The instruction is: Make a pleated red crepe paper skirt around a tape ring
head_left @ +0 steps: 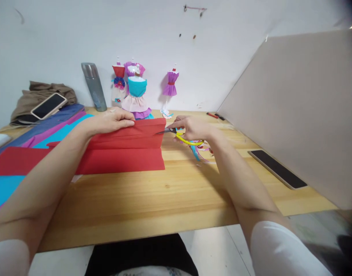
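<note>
Wooden surface, red paper, probably featherlight, floppy; left fingers pinch its far edge, good spot; right fingers grip scissors.

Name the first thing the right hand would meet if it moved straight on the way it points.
Most likely the red paper: the scissors in the right hand point toward it, and their blades overlap its near end in view. Exact depth is unclear.
</note>
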Action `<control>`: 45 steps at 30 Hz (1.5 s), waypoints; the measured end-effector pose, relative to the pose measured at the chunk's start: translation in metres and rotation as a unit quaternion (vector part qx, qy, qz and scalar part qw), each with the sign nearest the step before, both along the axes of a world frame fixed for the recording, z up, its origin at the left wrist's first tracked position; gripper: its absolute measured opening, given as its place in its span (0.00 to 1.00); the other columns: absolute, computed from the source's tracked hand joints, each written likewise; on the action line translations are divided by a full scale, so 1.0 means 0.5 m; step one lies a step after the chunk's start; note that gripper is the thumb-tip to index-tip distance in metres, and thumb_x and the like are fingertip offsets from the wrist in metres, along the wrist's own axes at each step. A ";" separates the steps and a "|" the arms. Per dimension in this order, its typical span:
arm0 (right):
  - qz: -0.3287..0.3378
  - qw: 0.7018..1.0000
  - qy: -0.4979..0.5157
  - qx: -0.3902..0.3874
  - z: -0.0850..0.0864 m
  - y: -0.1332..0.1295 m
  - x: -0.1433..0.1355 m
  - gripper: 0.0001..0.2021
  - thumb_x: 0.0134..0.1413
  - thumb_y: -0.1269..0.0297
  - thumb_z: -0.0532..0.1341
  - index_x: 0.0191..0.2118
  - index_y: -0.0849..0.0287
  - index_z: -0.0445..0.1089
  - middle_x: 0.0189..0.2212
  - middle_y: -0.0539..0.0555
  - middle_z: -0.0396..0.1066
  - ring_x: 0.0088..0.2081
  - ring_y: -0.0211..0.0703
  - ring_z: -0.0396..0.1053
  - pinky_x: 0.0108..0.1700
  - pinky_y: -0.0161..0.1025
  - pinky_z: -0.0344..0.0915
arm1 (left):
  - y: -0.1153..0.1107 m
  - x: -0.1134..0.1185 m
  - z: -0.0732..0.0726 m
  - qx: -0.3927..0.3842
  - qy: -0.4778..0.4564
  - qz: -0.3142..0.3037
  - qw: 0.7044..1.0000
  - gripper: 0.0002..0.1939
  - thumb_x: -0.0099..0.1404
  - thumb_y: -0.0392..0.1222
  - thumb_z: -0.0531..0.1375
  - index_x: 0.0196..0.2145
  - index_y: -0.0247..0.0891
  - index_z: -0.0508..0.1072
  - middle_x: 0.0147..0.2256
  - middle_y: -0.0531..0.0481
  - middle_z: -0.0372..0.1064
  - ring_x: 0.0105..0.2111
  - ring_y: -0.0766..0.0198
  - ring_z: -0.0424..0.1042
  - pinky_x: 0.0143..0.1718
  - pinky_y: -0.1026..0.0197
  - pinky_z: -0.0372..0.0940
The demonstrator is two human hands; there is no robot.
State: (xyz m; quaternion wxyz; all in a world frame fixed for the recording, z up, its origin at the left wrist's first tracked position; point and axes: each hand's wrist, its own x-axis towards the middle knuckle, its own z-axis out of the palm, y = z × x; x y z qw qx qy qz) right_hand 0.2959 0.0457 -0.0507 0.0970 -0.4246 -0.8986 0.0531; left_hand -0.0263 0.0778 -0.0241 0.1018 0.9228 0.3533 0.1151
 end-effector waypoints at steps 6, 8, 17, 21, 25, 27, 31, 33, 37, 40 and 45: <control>0.014 1.000 0.005 -0.006 -0.003 0.002 -0.004 0.21 0.51 0.56 0.67 0.50 0.57 0.79 0.39 0.59 0.75 0.38 0.47 0.69 0.41 0.39 0.62 | 0.004 -0.002 -0.001 0.003 0.004 -0.003 1.000 0.22 0.65 0.56 0.49 0.34 0.37 0.73 0.33 0.50 0.71 0.35 0.61 0.70 0.39 0.62 0.60; 0.010 1.000 0.000 -0.008 -0.003 0.002 -0.004 0.22 0.51 0.56 0.67 0.51 0.58 0.78 0.39 0.60 0.74 0.37 0.46 0.69 0.41 0.39 0.62 | 0.004 -0.002 -0.001 0.004 0.006 -0.001 1.000 0.22 0.65 0.56 0.49 0.34 0.37 0.74 0.33 0.50 0.72 0.36 0.61 0.70 0.40 0.62 0.60; 0.011 1.000 -0.006 -0.005 -0.009 0.006 0.001 0.22 0.52 0.56 0.67 0.53 0.59 0.78 0.37 0.60 0.73 0.38 0.47 0.69 0.42 0.39 0.62 | 0.002 -0.002 0.000 0.008 0.007 -0.002 1.000 0.22 0.66 0.56 0.49 0.34 0.37 0.73 0.32 0.50 0.71 0.34 0.61 0.69 0.40 0.62 0.61; 0.011 1.000 -0.006 -0.006 -0.009 0.007 -0.001 0.24 0.52 0.55 0.67 0.53 0.60 0.77 0.37 0.60 0.72 0.38 0.48 0.68 0.41 0.40 0.62 | 0.003 -0.002 0.000 0.008 0.006 -0.004 1.000 0.21 0.66 0.55 0.49 0.33 0.37 0.73 0.31 0.50 0.70 0.34 0.62 0.69 0.39 0.62 0.60; 0.005 1.000 -0.007 -0.012 -0.008 0.006 -0.001 0.24 0.52 0.53 0.67 0.53 0.58 0.78 0.37 0.59 0.72 0.37 0.46 0.68 0.40 0.39 0.61 | 0.003 -0.004 0.000 0.017 0.007 0.000 1.000 0.20 0.66 0.55 0.50 0.32 0.37 0.72 0.32 0.51 0.70 0.34 0.62 0.68 0.39 0.63 0.60; 0.002 1.000 -0.011 -0.012 -0.008 0.005 -0.002 0.23 0.53 0.54 0.67 0.53 0.58 0.78 0.37 0.59 0.72 0.36 0.46 0.68 0.40 0.38 0.61 | 0.002 -0.004 0.001 0.018 0.009 0.002 1.000 0.19 0.66 0.55 0.50 0.31 0.38 0.72 0.31 0.51 0.70 0.34 0.62 0.67 0.38 0.64 0.59; 0.001 1.000 -0.018 -0.010 -0.008 0.006 -0.001 0.23 0.52 0.52 0.67 0.51 0.57 0.78 0.36 0.58 0.72 0.34 0.44 0.67 0.38 0.38 0.59 | 0.002 -0.003 0.001 0.013 0.008 0.003 1.000 0.20 0.66 0.55 0.50 0.31 0.38 0.71 0.31 0.51 0.69 0.34 0.62 0.67 0.38 0.64 0.59; 0.002 1.000 -0.020 -0.006 -0.009 0.009 -0.001 0.23 0.52 0.52 0.67 0.50 0.58 0.79 0.34 0.57 0.72 0.33 0.43 0.66 0.37 0.37 0.58 | 0.001 -0.002 0.002 0.008 0.008 -0.001 1.000 0.20 0.66 0.55 0.49 0.31 0.38 0.71 0.30 0.51 0.69 0.32 0.63 0.67 0.37 0.63 0.59; 0.002 1.000 -0.027 0.003 -0.013 0.013 0.001 0.21 0.52 0.52 0.67 0.48 0.58 0.80 0.29 0.55 0.69 0.29 0.41 0.63 0.34 0.37 0.56 | 0.000 -0.001 0.004 0.008 0.006 -0.007 1.000 0.20 0.65 0.54 0.49 0.30 0.37 0.70 0.29 0.51 0.68 0.31 0.63 0.67 0.36 0.63 0.59; -0.001 0.999 -0.036 0.010 -0.015 0.015 0.001 0.18 0.52 0.52 0.66 0.46 0.55 0.80 0.27 0.53 0.68 0.29 0.40 0.62 0.33 0.36 0.53 | -0.001 -0.001 0.004 0.010 0.003 -0.008 1.000 0.20 0.65 0.55 0.49 0.29 0.37 0.70 0.28 0.51 0.68 0.31 0.63 0.67 0.36 0.63 0.59; -0.013 0.998 -0.060 0.019 -0.015 0.018 0.001 0.16 0.52 0.58 0.65 0.45 0.57 0.80 0.27 0.54 0.70 0.28 0.41 0.63 0.32 0.37 0.51 | 0.001 -0.001 0.002 0.013 -0.001 -0.009 1.000 0.19 0.65 0.55 0.49 0.30 0.38 0.71 0.29 0.52 0.69 0.31 0.63 0.68 0.36 0.63 0.59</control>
